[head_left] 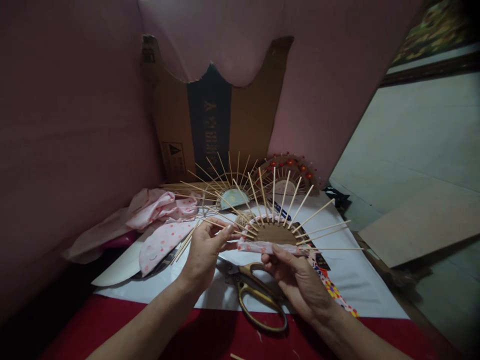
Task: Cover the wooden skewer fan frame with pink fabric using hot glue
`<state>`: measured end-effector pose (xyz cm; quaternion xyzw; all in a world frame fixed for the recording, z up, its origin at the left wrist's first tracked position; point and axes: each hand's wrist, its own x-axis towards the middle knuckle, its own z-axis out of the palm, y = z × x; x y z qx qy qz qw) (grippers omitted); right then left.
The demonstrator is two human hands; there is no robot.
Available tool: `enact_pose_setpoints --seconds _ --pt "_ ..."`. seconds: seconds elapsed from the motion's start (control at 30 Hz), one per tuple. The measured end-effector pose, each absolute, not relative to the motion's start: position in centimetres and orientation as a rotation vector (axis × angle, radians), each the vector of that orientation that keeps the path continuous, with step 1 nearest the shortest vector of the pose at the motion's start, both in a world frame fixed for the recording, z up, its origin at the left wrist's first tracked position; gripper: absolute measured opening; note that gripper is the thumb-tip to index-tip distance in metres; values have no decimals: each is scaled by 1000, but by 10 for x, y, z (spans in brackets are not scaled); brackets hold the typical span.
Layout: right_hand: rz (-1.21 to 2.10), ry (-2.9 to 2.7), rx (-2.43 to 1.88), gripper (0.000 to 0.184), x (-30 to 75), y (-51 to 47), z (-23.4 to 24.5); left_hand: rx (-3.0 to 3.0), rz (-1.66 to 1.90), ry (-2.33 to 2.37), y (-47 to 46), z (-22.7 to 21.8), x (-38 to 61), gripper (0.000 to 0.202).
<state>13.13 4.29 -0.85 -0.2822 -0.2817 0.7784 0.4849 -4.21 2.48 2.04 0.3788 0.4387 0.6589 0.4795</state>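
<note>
A half-round brown cardboard piece (276,233) is held up with its straight edge low and nearly level, its curve facing away. Thin, straight, pale wooden sticks (274,195) fan out from that curve, the outermost reaching sideways, the middle ones pointing upward. A pale pink cloth strip (256,247) with darker pink dots runs along the straight edge; similar pink shows beside the sticks' bases

I count: bare hands (204,250) (298,280), 2 | scissors (238,278), 1 pair | half-round stick frames (275,235) (233,198) (287,187), 3 | twine ball (245,218), 1 | cardboard panel (247,120), 1
</note>
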Motion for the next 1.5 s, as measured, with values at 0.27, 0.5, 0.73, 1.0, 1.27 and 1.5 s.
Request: enact_pose_setpoints --seconds 0.27,0.5,0.73,1.0,1.27,1.5 --pt "1917 -654 -700 15 130 41 -4 908 1627 1065 23 24 -40 18" --pt "1912 -663 -690 14 131 43 -7 897 1634 1093 25 21 -39 18" --pt "1893 -704 -656 14 131 44 -7 920 1636 1115 24 22 -39 20" --pt "1917 -710 -627 15 132 44 -10 945 1633 1106 25 23 -40 19" --pt "1934 -692 -637 15 131 45 -8 942 1641 1130 26 23 -40 20" --pt "1955 -656 -605 15 130 45 -9 924 1650 1116 25 25 -38 17"
